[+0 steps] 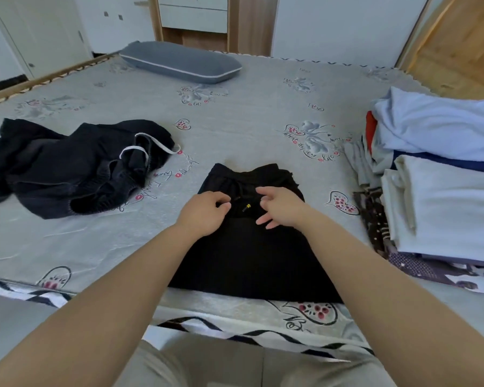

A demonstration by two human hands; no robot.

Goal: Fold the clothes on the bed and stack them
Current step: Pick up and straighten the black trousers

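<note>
Both hands over the folded black trousers, near the waistband

The black trousers lie at the bed's near edge, long axis running away from the person. The left hand curls at the drawstring, grip unclear; the right hand hovers, fingers loosely spread. The clothes stack sits to the right, nearer that hand.

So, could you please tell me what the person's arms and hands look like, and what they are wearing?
Both forearms are bare up to the frame edge: no sleeves show. The left hand and right hand wear no gloves, and no rings, watch or bracelet are visible. Below the arms, light grey-beige trousers show.
</note>
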